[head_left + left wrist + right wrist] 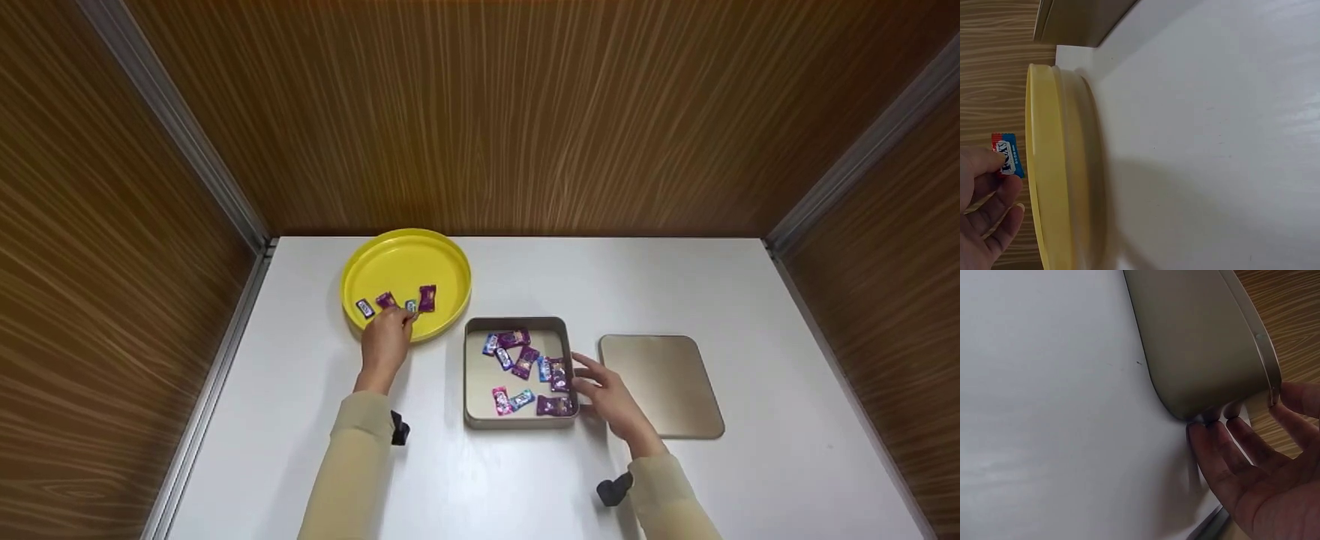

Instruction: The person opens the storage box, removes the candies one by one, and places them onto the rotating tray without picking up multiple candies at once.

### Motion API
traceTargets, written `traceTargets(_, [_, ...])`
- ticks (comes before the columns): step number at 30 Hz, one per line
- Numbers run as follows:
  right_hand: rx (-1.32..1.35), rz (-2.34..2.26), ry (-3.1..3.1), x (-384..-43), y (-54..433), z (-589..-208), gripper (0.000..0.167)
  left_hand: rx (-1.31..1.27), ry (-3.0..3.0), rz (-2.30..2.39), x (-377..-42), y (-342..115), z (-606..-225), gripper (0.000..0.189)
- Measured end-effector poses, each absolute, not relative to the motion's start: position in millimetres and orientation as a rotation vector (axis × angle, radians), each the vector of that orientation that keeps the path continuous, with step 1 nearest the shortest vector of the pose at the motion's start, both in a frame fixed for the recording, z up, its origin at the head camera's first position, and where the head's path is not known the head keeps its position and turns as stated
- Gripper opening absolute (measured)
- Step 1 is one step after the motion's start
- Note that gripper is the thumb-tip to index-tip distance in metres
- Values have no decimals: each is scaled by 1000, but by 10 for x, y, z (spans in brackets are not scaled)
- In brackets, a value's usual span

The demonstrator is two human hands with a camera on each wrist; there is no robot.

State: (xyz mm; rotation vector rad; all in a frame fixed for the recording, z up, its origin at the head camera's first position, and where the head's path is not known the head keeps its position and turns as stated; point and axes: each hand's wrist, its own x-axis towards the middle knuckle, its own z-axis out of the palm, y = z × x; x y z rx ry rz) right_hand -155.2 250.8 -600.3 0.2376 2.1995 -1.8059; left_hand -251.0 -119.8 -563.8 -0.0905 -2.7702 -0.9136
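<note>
My left hand [384, 341] is over the near edge of the yellow round tray [405, 259]. Between its thumb and fingers it pinches a small wrapped candy [1009, 154] with red and blue on the wrapper. Other candies, including a purple-wrapped one [427, 298] and a small dark-and-white one [364, 308], lie in the tray. To the right stands a square metal tin [521, 423] holding several wrapped candies [525, 361]. The fingertips of my right hand [616, 401] touch the tin's right outer wall, with the fingers loosely extended in the right wrist view.
A flat metal lid [660, 386] lies on the white table [435, 480], right of the tin and beside my right hand. Wood-patterned panels [480, 120] enclose the table at the back and both sides.
</note>
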Motion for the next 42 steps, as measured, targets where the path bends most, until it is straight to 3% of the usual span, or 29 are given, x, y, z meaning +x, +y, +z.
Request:
traceTargets(22, [205, -1838, 2146, -1515, 2466, -5885, 54, -26, -2881, -929, -2639, -1213, -5776, 14])
traceTargets(27, [235, -1856, 2139, -1540, 2496, -6017, 53, -19, -2893, -924, -2608, -1217, -5766, 15])
traceTargets(42, [248, -1862, 2109, -1531, 2484, -6012, 54, -264, -2777, -799, -2448, -978, -5718, 14])
